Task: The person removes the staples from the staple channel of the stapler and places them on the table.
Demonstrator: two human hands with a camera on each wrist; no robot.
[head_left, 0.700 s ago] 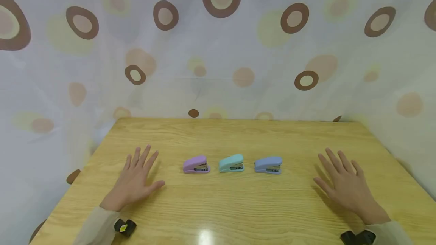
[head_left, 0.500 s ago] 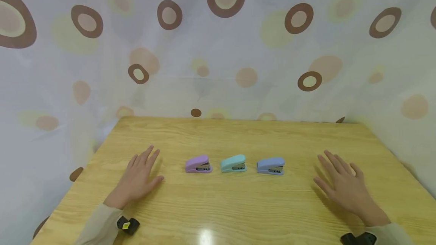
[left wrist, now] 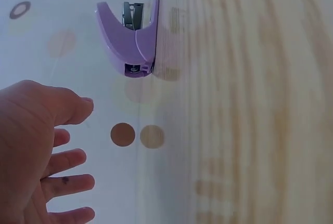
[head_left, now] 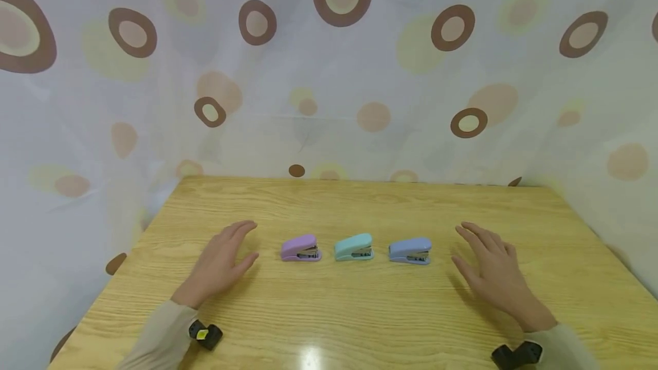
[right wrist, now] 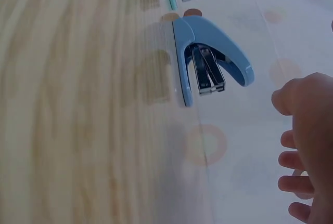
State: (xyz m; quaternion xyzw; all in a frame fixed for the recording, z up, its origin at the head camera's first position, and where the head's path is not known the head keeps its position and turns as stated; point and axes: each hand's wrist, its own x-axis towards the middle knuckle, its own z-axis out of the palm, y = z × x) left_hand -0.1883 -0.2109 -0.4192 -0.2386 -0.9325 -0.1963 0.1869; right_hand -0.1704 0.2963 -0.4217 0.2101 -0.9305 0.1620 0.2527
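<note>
Three small staplers stand in a row on the wooden table: a purple stapler (head_left: 300,248) at left, a mint-green stapler (head_left: 354,247) in the middle and a blue stapler (head_left: 410,250) at right. My left hand (head_left: 218,261) is held to the left of the purple stapler, apart from it, thumb spread from the fingers and nothing in it. To the right of the blue stapler, my right hand (head_left: 493,273) likewise holds nothing, its fingers loosely bent. In the left wrist view the purple stapler (left wrist: 130,42) lies beyond the thumb; the right wrist view has the blue stapler (right wrist: 208,52) nearest.
The light wooden table (head_left: 329,301) reaches back to a pale curtain (head_left: 329,73) with brown ring and dot patterns, which also hangs along both sides. A black wrist camera (head_left: 205,334) sits at the left sleeve, another black camera (head_left: 516,355) at the right.
Both hands have moved inward toward the staplers, and their fingers have gone from spread flat to gently bent. The head view has shifted slightly; the staplers stay in place on the table.
</note>
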